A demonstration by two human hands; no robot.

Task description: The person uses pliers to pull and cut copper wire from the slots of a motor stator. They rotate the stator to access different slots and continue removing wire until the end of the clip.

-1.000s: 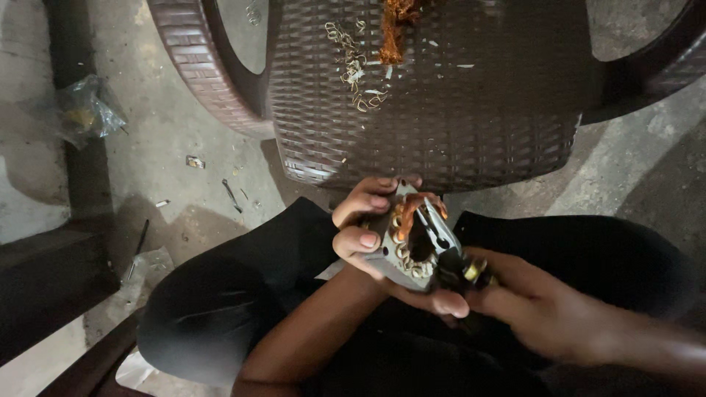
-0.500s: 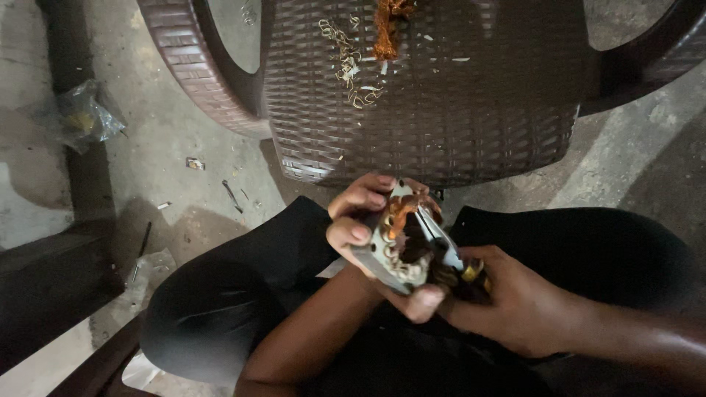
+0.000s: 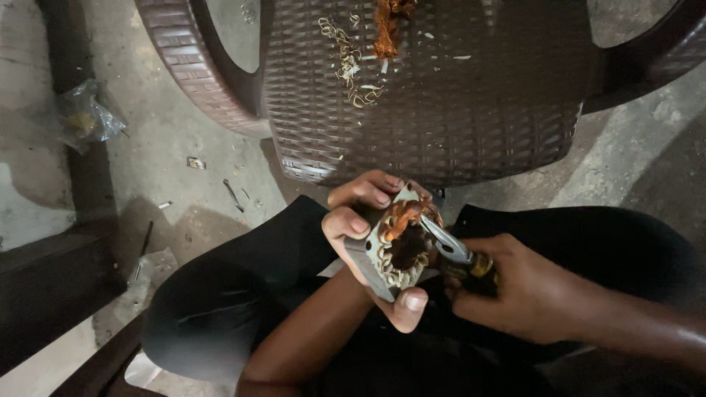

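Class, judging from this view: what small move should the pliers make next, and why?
Probably a short pull outward: the pliers in the right hand sit at the copper winding of the motor stator, which the left hand grips firmly.

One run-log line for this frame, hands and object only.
left hand: holds motor stator | right hand: pliers at copper winding | behind: brown wicker chair

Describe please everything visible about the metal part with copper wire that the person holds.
The motor stator is a grey metal block with a dark round bore, ringed by copper windings, some pulled loose at the top. It sits tilted above the person's lap, gripped by the left hand. The right hand holds pliers whose tips reach the windings.
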